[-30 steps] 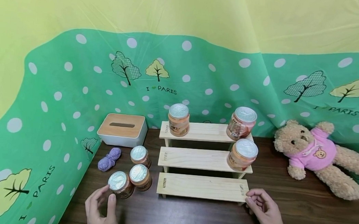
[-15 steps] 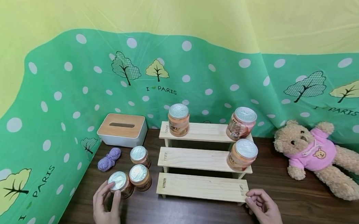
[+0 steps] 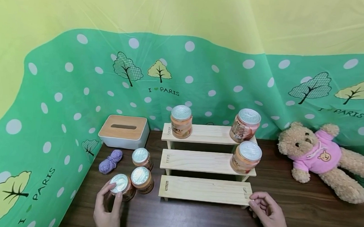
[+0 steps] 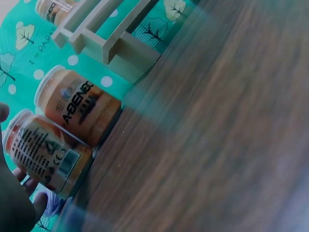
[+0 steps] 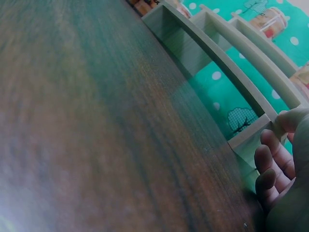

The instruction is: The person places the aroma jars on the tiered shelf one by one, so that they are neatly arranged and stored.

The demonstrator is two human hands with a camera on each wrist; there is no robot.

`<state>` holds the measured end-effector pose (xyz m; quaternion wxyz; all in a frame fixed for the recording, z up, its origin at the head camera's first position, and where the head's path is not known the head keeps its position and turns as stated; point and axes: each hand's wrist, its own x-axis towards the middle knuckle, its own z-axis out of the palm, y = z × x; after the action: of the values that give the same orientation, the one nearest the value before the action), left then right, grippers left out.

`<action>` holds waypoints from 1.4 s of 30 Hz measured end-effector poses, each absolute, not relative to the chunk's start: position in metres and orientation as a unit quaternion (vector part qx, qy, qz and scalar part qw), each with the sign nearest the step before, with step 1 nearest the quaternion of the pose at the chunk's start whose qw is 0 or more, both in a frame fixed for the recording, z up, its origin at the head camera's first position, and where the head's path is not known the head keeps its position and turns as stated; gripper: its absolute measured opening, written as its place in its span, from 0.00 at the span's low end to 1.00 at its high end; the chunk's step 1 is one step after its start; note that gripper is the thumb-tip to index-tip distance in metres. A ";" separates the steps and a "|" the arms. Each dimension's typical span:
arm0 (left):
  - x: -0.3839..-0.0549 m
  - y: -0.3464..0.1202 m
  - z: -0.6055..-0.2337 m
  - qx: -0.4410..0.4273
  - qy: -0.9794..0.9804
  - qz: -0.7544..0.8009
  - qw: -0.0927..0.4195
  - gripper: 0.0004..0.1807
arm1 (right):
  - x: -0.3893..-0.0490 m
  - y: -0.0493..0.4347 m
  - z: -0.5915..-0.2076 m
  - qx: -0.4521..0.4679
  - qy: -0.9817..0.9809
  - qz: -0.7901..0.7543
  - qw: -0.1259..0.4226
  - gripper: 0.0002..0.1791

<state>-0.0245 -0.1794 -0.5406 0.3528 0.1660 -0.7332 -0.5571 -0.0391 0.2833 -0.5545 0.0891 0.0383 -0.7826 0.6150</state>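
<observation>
On the left of the head view, my left hand (image 3: 107, 211) has its thumb and fingers around the front jar (image 4: 46, 154), which stands upright with a clear lid and an orange-brown label. Two more jars, a middle one (image 3: 142, 180) and a back one (image 3: 141, 157), stand close behind it. My right hand (image 3: 269, 214) pinches the right end of the lowest board of a three-step wooden rack (image 3: 205, 190). Its other fingers curl beneath, as the right wrist view shows. One jar (image 3: 181, 122) sits at the top step's left, another jar (image 3: 245, 126) at its right, and a third jar (image 3: 246, 157) on the middle step's right.
A white tissue box (image 3: 123, 143) with a wooden top stands at the back left, with a purple yarn skein (image 3: 111, 161) in front of it. A teddy bear (image 3: 320, 153) in a pink top lies right of the rack. Green printed cloth (image 3: 203, 69) hangs behind the dark wooden table (image 3: 194, 222).
My left hand has moved slightly right and closed in around the front jar. My right hand stays at the rack's end, and the jars have not moved.
</observation>
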 end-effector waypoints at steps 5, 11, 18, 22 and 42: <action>-0.024 -0.185 -0.543 0.130 -0.735 -0.572 0.342 0.21 | -0.039 0.283 -0.555 0.041 -0.781 0.616 0.091 0.06; -0.024 -0.187 -0.548 0.119 -0.758 -0.551 0.329 0.28 | -0.039 0.283 -0.554 0.040 -0.781 0.617 0.089 0.06; -0.025 -0.187 -0.549 0.164 -0.780 -0.520 0.308 0.33 | -0.039 0.283 -0.554 0.042 -0.779 0.619 0.088 0.06; -0.023 -0.186 -0.547 0.180 -0.783 -0.514 0.301 0.34 | -0.039 0.283 -0.553 0.043 -0.780 0.618 0.087 0.06; -0.023 -0.186 -0.549 0.206 -0.782 -0.486 0.331 0.33 | -0.040 0.284 -0.556 0.062 -0.772 0.625 0.100 0.07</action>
<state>-0.0229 -0.1860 -0.5487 0.3312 0.2055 -0.7822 -0.4860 -0.0404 0.2840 -0.5562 0.0995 0.0623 -0.7716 0.6252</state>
